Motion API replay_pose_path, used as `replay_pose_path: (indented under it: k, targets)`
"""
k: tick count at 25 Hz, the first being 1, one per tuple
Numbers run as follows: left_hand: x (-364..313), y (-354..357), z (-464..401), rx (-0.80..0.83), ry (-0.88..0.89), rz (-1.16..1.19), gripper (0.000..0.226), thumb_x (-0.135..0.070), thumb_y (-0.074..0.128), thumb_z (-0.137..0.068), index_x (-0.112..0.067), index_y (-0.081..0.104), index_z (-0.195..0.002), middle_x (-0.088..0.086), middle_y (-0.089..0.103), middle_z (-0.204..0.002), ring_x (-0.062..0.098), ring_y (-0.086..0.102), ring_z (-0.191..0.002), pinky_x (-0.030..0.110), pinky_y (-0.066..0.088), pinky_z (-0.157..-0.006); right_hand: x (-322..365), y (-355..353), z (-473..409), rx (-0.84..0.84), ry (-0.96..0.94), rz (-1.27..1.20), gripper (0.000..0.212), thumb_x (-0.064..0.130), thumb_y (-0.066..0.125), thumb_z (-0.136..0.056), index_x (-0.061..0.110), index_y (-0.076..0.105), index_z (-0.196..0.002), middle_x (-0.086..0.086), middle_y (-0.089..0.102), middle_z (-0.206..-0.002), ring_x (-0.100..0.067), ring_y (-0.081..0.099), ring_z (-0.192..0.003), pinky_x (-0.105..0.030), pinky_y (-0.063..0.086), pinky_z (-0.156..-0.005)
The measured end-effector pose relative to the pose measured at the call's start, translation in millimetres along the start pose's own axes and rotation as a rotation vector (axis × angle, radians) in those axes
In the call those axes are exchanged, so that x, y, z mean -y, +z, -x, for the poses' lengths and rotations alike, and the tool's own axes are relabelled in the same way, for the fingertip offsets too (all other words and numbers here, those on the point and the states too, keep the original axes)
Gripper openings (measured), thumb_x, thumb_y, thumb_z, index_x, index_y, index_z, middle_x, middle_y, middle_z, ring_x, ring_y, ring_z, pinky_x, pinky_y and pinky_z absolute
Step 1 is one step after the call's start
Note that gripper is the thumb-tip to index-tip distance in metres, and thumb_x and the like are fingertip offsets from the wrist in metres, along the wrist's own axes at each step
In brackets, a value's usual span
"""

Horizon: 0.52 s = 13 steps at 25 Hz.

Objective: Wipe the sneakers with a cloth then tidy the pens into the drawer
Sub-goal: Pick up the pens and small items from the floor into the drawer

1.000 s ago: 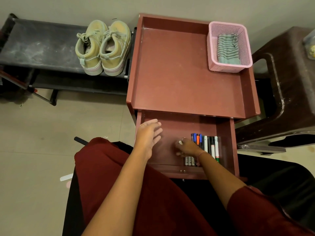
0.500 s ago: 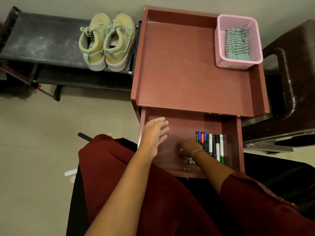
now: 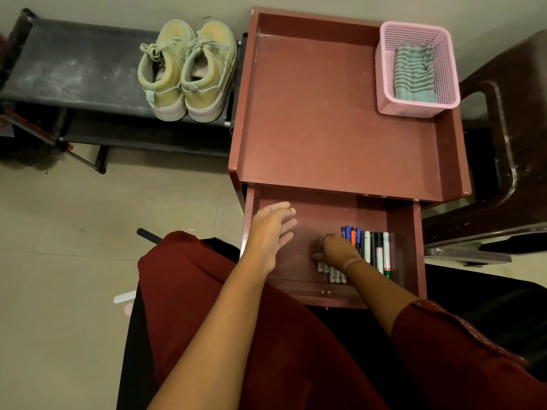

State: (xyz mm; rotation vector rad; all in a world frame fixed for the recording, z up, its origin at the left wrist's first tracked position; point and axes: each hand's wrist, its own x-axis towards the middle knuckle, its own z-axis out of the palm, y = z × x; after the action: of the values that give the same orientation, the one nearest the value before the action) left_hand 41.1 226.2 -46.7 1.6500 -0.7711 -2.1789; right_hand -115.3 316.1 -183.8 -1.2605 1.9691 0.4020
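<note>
Pens [image 3: 368, 251], slim plastic barrels with coloured caps, lie in a neat row at the right of the open drawer [image 3: 405, 247], barely shifted over the last second, so tidying looks nearly finished. The right hand [image 3: 337, 250] curls its fingers down on the leftmost pens; the left hand [image 3: 270, 232] hovers at the drawer's left with fingers straight and apart. Beyond the drawer, the canvas sneakers [image 3: 186, 69] sit on a dusty black rack [image 3: 74, 69], and the striped cloth [image 3: 414, 72] lies folded in a pink mesh basket [image 3: 414, 109].

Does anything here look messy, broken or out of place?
Mostly tidy. The black shoe bench under the pale yellow-green sneakers is streaked with whitish dust, and a small white strip lies loose on the tiled floor. The pens lie neatly in the open reddish-brown drawer.
</note>
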Motion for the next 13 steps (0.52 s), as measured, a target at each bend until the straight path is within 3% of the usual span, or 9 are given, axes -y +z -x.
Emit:
replay_pose_path:
  k: [5,10,13]
  targets:
    - [-0.5,1.6,0.2,-0.001,-0.002,-0.003,0.017,-0.012,0.058,-0.093,-0.019,0.063,-0.107,0.005,0.067,-0.118,0.017,0.065,-0.106,0.028,0.052,-0.083,-7.8,3.5,3.8,0.05,-0.066,0.099,0.03,0.039,0.066,-0.084,0.015,0.062,-0.102,-0.007,0.063,-0.107,-0.024,0.061,-0.097,-0.034,0.05,-0.079]
    - [-0.1,2.4,-1.7,0.003,0.0,0.0,0.017,-0.012,0.058,-0.093,-0.019,0.063,-0.108,0.005,0.067,-0.118,0.017,0.065,-0.106,0.028,0.052,-0.085,-3.3,0.4,5.3,0.085,-0.069,0.087,0.019,0.024,0.064,-0.087,0.01,0.066,-0.1,-0.011,0.063,-0.107,-0.027,0.062,-0.097,-0.038,0.053,-0.085]
    - [0.9,1.8,-2.5,0.009,0.001,-0.004,0.018,-0.012,0.057,-0.093,-0.018,0.063,-0.109,0.004,0.068,-0.117,0.016,0.065,-0.105,0.027,0.052,-0.083,-6.5,-5.6,-0.9,0.134,-0.042,0.015,0.014,0.012,0.053,-0.088,0.004,0.063,-0.083,-0.014,0.063,-0.097,-0.028,0.061,-0.088,-0.035,0.05,-0.081]
